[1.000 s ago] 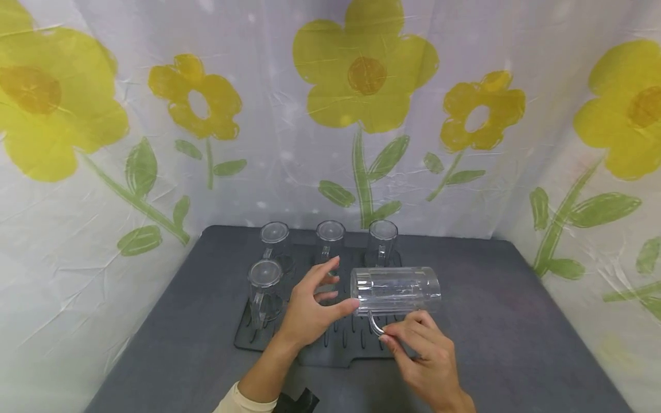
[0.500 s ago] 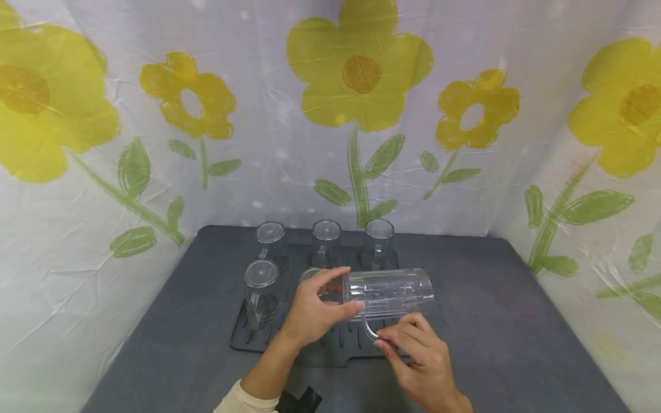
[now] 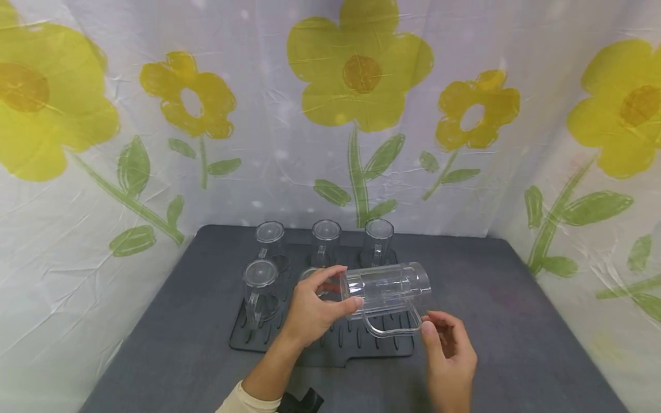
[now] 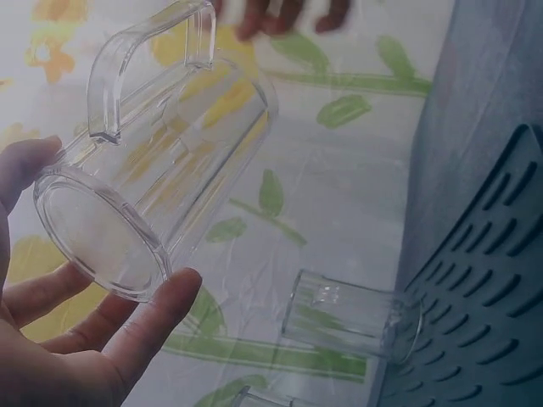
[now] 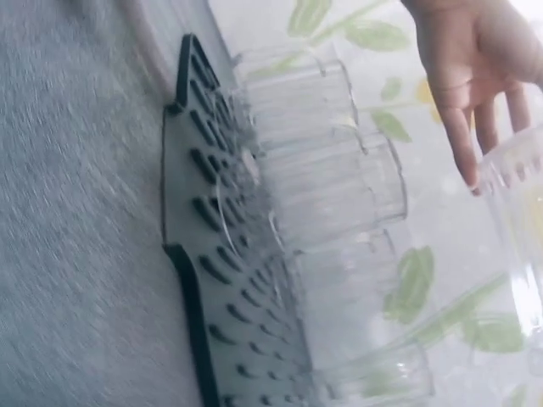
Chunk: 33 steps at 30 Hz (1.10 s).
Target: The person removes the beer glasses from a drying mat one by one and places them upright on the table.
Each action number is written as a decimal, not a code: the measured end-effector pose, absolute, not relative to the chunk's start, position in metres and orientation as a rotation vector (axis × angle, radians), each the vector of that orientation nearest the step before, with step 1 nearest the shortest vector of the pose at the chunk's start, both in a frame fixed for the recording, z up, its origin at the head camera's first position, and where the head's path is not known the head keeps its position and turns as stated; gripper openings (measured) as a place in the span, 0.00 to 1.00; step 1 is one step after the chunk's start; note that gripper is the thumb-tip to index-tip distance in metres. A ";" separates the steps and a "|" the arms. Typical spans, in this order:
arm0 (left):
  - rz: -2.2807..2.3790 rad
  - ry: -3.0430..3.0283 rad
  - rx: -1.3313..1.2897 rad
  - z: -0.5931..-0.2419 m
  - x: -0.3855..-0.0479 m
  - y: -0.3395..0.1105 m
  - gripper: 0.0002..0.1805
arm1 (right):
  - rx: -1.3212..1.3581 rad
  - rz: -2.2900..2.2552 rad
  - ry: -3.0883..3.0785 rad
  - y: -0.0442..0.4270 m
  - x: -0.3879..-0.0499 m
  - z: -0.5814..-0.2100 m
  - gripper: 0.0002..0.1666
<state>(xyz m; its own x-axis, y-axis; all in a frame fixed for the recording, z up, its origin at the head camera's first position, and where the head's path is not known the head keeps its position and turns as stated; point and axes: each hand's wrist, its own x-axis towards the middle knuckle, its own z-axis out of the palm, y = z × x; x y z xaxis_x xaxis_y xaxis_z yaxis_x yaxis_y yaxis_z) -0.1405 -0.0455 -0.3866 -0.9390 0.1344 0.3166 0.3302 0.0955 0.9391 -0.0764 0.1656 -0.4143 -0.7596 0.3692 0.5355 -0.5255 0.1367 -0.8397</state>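
A clear mug (image 3: 384, 287) is held sideways above the dark drying mat (image 3: 330, 357), its base towards the left and its handle (image 3: 392, 331) hanging towards me. My left hand (image 3: 315, 312) grips it round the base end, thumb on the near side and fingers on the far side. In the left wrist view the mug (image 4: 178, 153) shows its round base between thumb and fingers. My right hand (image 3: 451, 350) is at the mouth end of the handle, fingers loosely bent. The left wrist view shows the right-hand fingers (image 4: 284, 15) apart from the handle.
Several clear mugs stand upside down on the mat: a back row with a left mug (image 3: 271, 238), a middle mug (image 3: 326, 235) and a right mug (image 3: 378, 238), plus a front-left mug (image 3: 260, 287). Another is partly hidden behind my left hand. A flowered curtain (image 3: 248, 172) surrounds the grey table (image 3: 516, 344).
My left fingers have closed round the mug's base. My right hand has let go of the handle and moved right. The handle has swung more into view, and the mug tilts slightly.
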 end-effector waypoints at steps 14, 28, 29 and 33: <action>-2.138 -2.141 -0.503 -0.398 -0.141 -0.043 0.32 | 0.420 2.395 -1.532 0.163 -0.081 -0.409 0.20; -2.073 -2.284 -0.670 -0.414 -0.143 -0.043 0.35 | 0.404 2.509 -1.591 0.168 -0.078 -0.388 0.20; -2.049 -2.303 -0.675 -0.415 -0.143 -0.042 0.35 | 0.356 2.530 -1.612 0.167 -0.077 -0.386 0.19; -1.972 -2.372 -0.695 -0.418 -0.144 -0.041 0.35 | 0.159 2.557 -1.714 0.165 -0.073 -0.380 0.18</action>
